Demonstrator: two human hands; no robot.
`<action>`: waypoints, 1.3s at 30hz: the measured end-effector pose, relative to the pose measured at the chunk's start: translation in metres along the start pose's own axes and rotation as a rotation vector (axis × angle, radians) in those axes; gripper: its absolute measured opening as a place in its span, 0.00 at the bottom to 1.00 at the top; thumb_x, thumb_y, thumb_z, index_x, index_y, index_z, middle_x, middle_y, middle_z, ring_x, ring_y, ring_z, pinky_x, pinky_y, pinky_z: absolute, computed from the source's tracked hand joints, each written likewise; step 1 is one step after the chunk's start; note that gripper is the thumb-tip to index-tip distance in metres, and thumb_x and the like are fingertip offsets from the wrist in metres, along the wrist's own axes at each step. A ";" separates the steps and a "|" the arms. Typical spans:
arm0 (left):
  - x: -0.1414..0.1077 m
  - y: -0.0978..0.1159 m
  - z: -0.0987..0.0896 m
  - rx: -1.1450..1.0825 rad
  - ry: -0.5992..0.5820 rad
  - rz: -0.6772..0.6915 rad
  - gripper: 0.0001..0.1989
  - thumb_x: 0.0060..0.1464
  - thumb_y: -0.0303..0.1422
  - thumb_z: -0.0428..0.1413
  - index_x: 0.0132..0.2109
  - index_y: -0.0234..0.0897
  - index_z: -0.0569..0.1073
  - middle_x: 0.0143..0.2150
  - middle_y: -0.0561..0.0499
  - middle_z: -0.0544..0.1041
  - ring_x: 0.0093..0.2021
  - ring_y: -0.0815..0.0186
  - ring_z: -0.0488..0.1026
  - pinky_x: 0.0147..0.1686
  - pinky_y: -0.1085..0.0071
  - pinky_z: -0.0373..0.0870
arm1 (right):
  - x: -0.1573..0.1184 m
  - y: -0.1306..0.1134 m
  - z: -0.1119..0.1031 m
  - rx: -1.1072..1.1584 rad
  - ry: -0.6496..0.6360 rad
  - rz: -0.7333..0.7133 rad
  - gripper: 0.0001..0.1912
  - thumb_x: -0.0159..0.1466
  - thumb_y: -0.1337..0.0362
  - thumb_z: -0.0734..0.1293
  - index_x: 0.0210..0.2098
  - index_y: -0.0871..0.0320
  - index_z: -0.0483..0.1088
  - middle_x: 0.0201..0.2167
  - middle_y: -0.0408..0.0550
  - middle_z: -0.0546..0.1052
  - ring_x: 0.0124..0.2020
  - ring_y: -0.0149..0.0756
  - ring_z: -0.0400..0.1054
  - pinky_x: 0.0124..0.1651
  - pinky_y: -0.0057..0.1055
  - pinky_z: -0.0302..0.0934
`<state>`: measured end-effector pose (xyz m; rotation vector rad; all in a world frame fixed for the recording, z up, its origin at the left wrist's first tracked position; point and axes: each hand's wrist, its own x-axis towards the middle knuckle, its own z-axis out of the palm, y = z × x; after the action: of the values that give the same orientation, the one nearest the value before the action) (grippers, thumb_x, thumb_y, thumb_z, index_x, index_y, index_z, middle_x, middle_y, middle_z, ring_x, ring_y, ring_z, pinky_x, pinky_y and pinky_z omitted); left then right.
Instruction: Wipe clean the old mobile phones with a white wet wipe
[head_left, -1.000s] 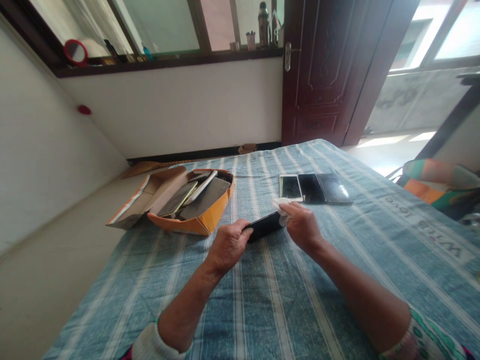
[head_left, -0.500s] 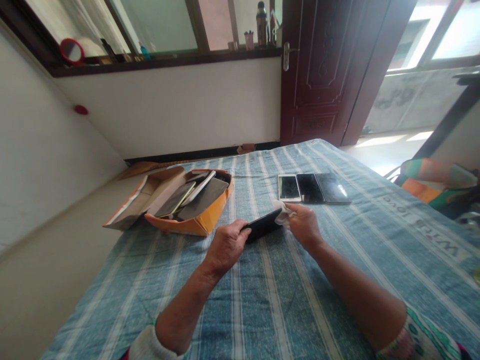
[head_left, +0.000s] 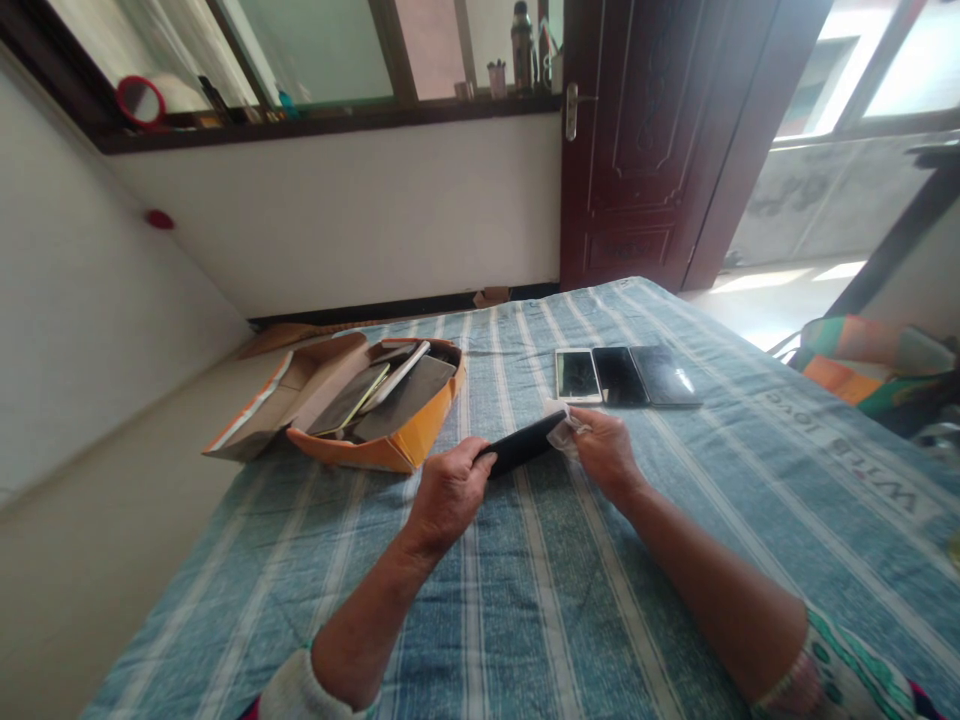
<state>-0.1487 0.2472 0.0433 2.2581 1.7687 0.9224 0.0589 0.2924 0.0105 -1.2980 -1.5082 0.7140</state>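
Note:
A black phone (head_left: 523,446) is held tilted above the bed, its left end gripped by my left hand (head_left: 452,492). My right hand (head_left: 606,450) pinches a crumpled white tissue (head_left: 559,428) against the phone's far right end. Beyond my right hand three devices lie side by side: a white phone (head_left: 578,376), a black phone (head_left: 619,377) and a wider dark one, perhaps a tablet (head_left: 666,377). To the left of my hands stands an open orange box (head_left: 420,432) with several phones (head_left: 397,378) piled inside.
The box's lid flap (head_left: 259,402) leans out to the left. A blue striped sheet (head_left: 517,600) covers the bed. Behind it are a white wall, a dark red door (head_left: 645,150) and a window sill (head_left: 337,125) with a red mirror (head_left: 141,102) and a flask (head_left: 523,45).
The phone and my left hand have shifted slightly up and left, and the phone's tilt has changed a little. The tissue stays at the phone's right end. Box and laid-out devices are unmoved.

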 end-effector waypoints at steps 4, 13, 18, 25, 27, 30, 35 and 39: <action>-0.001 -0.003 0.004 0.000 0.044 0.019 0.10 0.56 0.33 0.51 0.37 0.35 0.75 0.26 0.51 0.76 0.27 0.66 0.74 0.30 0.73 0.66 | 0.000 -0.001 -0.001 -0.128 -0.012 -0.028 0.13 0.57 0.67 0.62 0.33 0.57 0.78 0.25 0.42 0.75 0.29 0.34 0.67 0.33 0.27 0.56; 0.001 -0.005 0.002 -0.044 0.037 -0.044 0.12 0.56 0.37 0.50 0.36 0.36 0.75 0.27 0.51 0.76 0.28 0.65 0.74 0.31 0.71 0.67 | -0.001 -0.002 -0.003 -0.508 -0.076 -0.089 0.11 0.59 0.71 0.61 0.25 0.58 0.72 0.27 0.44 0.73 0.27 0.30 0.62 0.29 0.26 0.49; 0.001 -0.006 0.000 -0.093 0.008 -0.119 0.13 0.55 0.39 0.50 0.35 0.36 0.75 0.25 0.51 0.75 0.26 0.65 0.74 0.31 0.71 0.67 | -0.004 -0.002 -0.001 -0.641 -0.167 -0.161 0.14 0.57 0.76 0.58 0.29 0.57 0.74 0.34 0.47 0.75 0.33 0.32 0.65 0.32 0.26 0.52; 0.001 -0.002 -0.002 -0.084 -0.002 -0.110 0.13 0.55 0.39 0.50 0.34 0.36 0.74 0.24 0.52 0.74 0.26 0.65 0.73 0.30 0.71 0.66 | 0.007 0.004 -0.009 -0.311 0.025 -0.030 0.19 0.56 0.75 0.58 0.37 0.57 0.77 0.33 0.47 0.79 0.35 0.37 0.71 0.38 0.28 0.59; 0.002 -0.001 -0.002 -0.079 -0.003 -0.092 0.13 0.55 0.38 0.49 0.34 0.36 0.74 0.24 0.53 0.74 0.26 0.66 0.72 0.30 0.72 0.66 | 0.009 0.004 -0.009 -0.192 0.083 -0.028 0.21 0.55 0.75 0.58 0.41 0.57 0.77 0.36 0.46 0.80 0.38 0.38 0.72 0.40 0.29 0.61; 0.002 -0.001 -0.003 -0.077 -0.008 -0.065 0.12 0.55 0.38 0.49 0.34 0.36 0.74 0.24 0.54 0.73 0.25 0.67 0.72 0.29 0.73 0.66 | 0.006 0.002 -0.004 -0.069 0.057 -0.084 0.21 0.54 0.74 0.58 0.41 0.56 0.77 0.36 0.44 0.80 0.38 0.37 0.72 0.41 0.28 0.61; 0.002 -0.004 -0.005 -0.082 -0.038 -0.046 0.11 0.56 0.37 0.50 0.34 0.37 0.74 0.23 0.54 0.73 0.25 0.67 0.72 0.27 0.74 0.66 | 0.000 -0.002 0.001 -0.173 -0.063 -0.067 0.19 0.54 0.75 0.57 0.34 0.58 0.77 0.29 0.44 0.78 0.33 0.35 0.70 0.37 0.28 0.58; 0.003 -0.005 -0.007 -0.111 -0.065 -0.027 0.11 0.56 0.36 0.50 0.35 0.37 0.75 0.25 0.54 0.75 0.26 0.67 0.73 0.28 0.74 0.67 | 0.003 0.000 -0.002 -0.261 -0.098 -0.059 0.16 0.55 0.74 0.57 0.31 0.58 0.75 0.28 0.44 0.75 0.31 0.34 0.67 0.35 0.27 0.56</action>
<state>-0.1565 0.2496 0.0477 2.1656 1.6738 0.9079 0.0606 0.2951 0.0118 -1.4215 -1.7572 0.5627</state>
